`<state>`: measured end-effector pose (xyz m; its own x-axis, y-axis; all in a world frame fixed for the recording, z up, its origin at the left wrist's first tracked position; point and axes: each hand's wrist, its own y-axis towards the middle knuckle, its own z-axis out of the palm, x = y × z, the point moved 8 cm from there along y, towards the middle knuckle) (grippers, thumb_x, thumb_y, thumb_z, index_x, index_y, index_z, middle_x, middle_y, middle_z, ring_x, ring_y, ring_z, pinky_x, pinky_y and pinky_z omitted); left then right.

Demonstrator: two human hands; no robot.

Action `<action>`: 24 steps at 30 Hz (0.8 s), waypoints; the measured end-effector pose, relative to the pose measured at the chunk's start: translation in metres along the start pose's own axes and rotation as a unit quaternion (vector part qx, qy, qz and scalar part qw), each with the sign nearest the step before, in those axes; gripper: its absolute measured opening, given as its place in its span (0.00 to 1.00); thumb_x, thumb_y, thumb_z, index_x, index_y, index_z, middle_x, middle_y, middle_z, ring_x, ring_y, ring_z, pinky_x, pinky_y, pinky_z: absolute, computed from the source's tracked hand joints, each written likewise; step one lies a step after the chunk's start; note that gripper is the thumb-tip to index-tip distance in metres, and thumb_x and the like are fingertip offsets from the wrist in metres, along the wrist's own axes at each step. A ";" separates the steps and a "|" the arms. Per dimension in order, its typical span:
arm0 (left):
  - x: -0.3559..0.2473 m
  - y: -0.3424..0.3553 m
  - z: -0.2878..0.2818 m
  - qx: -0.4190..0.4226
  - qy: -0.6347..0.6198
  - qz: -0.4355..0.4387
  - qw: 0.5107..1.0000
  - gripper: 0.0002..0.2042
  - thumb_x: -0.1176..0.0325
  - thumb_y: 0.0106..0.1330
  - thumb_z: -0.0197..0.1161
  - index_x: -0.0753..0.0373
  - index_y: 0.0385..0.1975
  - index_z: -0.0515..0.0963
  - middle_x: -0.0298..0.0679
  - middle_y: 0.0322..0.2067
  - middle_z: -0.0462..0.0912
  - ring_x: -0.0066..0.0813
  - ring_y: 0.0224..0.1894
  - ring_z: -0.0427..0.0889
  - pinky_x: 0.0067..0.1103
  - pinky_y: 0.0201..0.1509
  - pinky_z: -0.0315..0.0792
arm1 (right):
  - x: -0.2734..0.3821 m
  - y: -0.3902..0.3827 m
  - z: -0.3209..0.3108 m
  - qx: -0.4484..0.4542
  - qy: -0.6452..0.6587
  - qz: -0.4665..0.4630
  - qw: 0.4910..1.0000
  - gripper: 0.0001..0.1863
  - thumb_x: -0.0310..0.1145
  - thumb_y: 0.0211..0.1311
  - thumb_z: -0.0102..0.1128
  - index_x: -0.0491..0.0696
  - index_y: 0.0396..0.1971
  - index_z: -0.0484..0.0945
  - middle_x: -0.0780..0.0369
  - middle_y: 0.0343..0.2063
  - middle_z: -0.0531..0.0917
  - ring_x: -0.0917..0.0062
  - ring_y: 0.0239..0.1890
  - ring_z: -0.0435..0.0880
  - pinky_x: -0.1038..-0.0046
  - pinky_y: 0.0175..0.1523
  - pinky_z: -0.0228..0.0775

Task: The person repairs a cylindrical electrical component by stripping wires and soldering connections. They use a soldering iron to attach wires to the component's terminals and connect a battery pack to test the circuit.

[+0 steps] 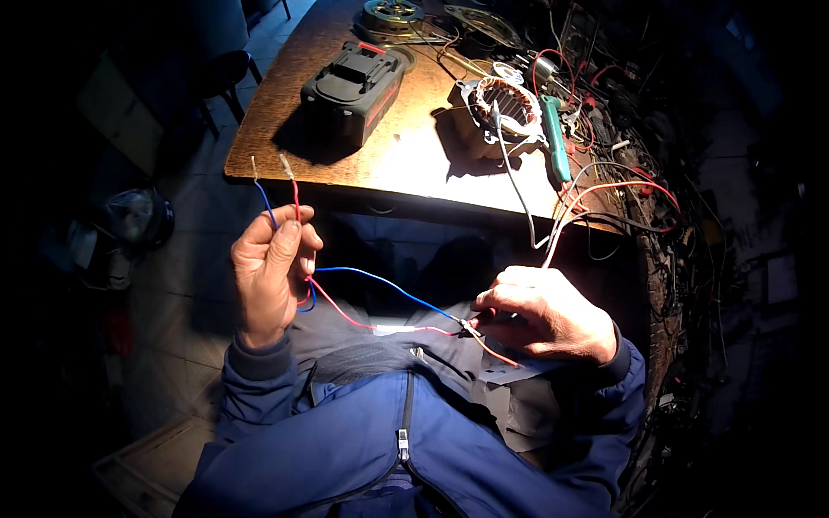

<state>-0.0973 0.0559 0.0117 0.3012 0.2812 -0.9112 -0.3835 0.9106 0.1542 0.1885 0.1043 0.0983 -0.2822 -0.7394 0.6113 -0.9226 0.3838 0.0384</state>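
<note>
My left hand [275, 268] pinches a blue wire [264, 200] and a red wire [295, 192] between thumb and fingers. Their ends stick up above the fingertips, tipped with pale connectors or bare metal. Both wires run on below that hand and across my lap toward the right, the red one through a whitish sleeve [395, 330]. They reach a joint [466, 328] beside the fingers of my right hand [544, 315]. That hand is closed, its fingertips near the joint, partly hidden from view. An orange-pink wire [496, 352] pokes out below it. Pale leads [560, 229] rise behind the hand.
On the wooden table [414, 164] stand a black battery pack [352, 91] and a motor stator [509, 108] with copper windings. A green-handled tool [555, 138] lies beside the stator. Tangled wires and metal parts crowd the right side. A stool [226, 78] stands at the far left.
</note>
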 end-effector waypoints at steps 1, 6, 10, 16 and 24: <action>0.001 0.002 0.000 0.004 -0.014 0.002 1.000 0.12 0.67 0.82 0.61 0.69 0.54 0.80 0.37 0.32 0.86 0.13 0.24 0.76 0.09 0.26 0.70 | 0.001 0.000 0.000 -0.012 -0.010 -0.006 1.000 0.13 0.31 0.60 0.77 0.45 0.42 0.84 0.60 0.31 0.82 0.64 0.35 0.84 0.65 0.39 0.78; 0.006 0.000 0.006 0.034 -0.030 -0.026 0.999 0.12 0.69 0.82 0.61 0.71 0.55 0.80 0.39 0.33 0.87 0.12 0.20 0.73 0.09 0.23 0.66 | 0.000 0.003 0.006 -0.069 -0.102 0.003 0.992 0.12 0.34 0.61 0.77 0.46 0.38 0.83 0.61 0.29 0.80 0.66 0.33 0.83 0.65 0.36 0.77; 0.010 -0.005 0.012 0.048 -0.074 -0.050 0.995 0.11 0.69 0.82 0.59 0.71 0.55 0.79 0.41 0.33 0.86 0.11 0.18 0.70 0.09 0.20 0.63 | -0.006 0.004 0.015 -0.079 -0.141 0.002 0.987 0.12 0.35 0.61 0.76 0.47 0.37 0.82 0.62 0.28 0.79 0.66 0.32 0.82 0.65 0.36 0.77; 0.009 -0.017 0.031 0.086 -0.147 -0.111 0.979 0.12 0.67 0.83 0.59 0.70 0.55 0.77 0.42 0.32 0.85 0.11 0.15 0.66 0.11 0.18 0.61 | -0.011 0.007 0.025 -0.093 -0.195 0.005 0.976 0.12 0.36 0.62 0.75 0.48 0.33 0.79 0.62 0.28 0.77 0.66 0.31 0.81 0.65 0.35 0.76; 0.002 -0.024 0.043 0.106 -0.201 -0.145 0.963 0.11 0.68 0.84 0.57 0.70 0.54 0.77 0.41 0.30 0.83 0.12 0.15 0.65 0.12 0.16 0.61 | -0.033 0.006 0.043 -0.086 -0.283 0.045 0.954 0.13 0.39 0.62 0.73 0.48 0.31 0.78 0.61 0.27 0.77 0.67 0.32 0.82 0.66 0.37 0.76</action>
<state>-0.0502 0.0478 0.0228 0.6983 0.0606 -0.7133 -0.0576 0.9979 0.0284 0.1811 0.1072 0.0443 -0.4995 -0.8610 0.0955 -0.8451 0.5086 0.1648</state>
